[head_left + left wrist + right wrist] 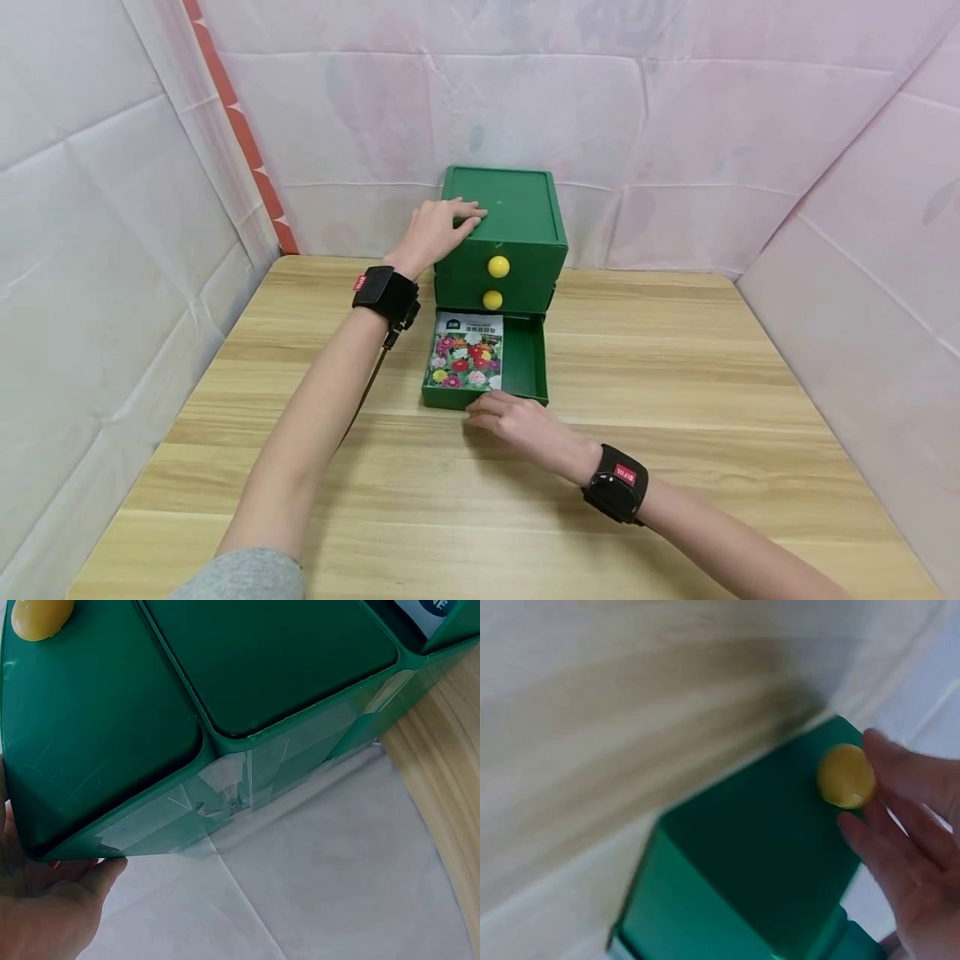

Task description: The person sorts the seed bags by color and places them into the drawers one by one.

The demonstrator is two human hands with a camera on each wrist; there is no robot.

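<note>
hands at green drawer unit, bottom drawer pulled out

fingers of the right hand point(521, 423) sit at the front of the open bottom drawer point(484, 398), nearest the front edge of the table point(675, 467). the right wrist view shows them loosely extended beside the drawer's yellow knob point(845, 775), with nothing clamped; whether a fingertip actually touches the knob i cannot tell, as that view is blurred. the forearm comes in low from the right, wrist nearly level with the tabletop.

inside the drawer a flower seed packet point(465, 357) lies flat against its left side, the right part of the drawer floor bare.

further back, the left hand point(438, 229) rests palm down with straight fingers on the top left corner of the green drawer unit point(502, 229), pressing rather than gripping; the arm reaches long from the table's near left. the unit stands toward the table's far edge, its two upper drawers closed.

likely risks, as i judge them: a push or pull on the drawer could slide the light unit across the table if the left hand eases off, and the packet's upper edge could catch under the drawer above.
</note>
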